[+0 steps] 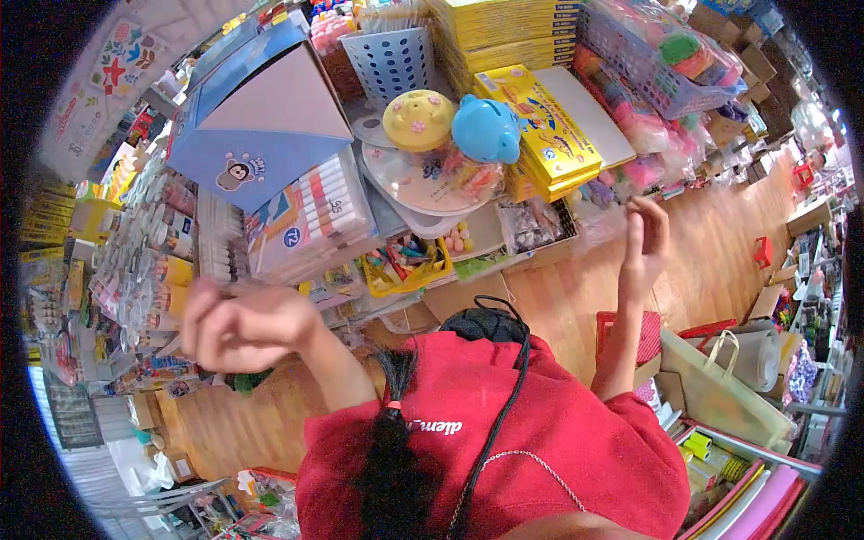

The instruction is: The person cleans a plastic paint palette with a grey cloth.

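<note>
My left hand (pixel 243 328) is raised at the left, beside shelves of small packaged goods; its fingers look curled but are smeared by motion, and nothing shows in them. At the right, my right hand (pixel 646 236) is held up with bent fingers apart from the thumb, holding nothing. It is near the yellow boxes (pixel 553 135) and bagged pink goods. Between my hands, a crowded display table carries a blue piggy bank (pixel 486 129), a yellow round figure (pixel 418 121), a pack of white markers (pixel 315 207) and a yellow basket (pixel 409 277) of small items.
A large blue box (pixel 256 126) with a penguin picture stands at the back left. Behind are a white perforated basket (pixel 389 65) and a lilac basket (pixel 648 63) of bagged goods. Wooden floor (pixel 720 234) runs along the right. A bin of rolls (pixel 720 468) sits at the lower right.
</note>
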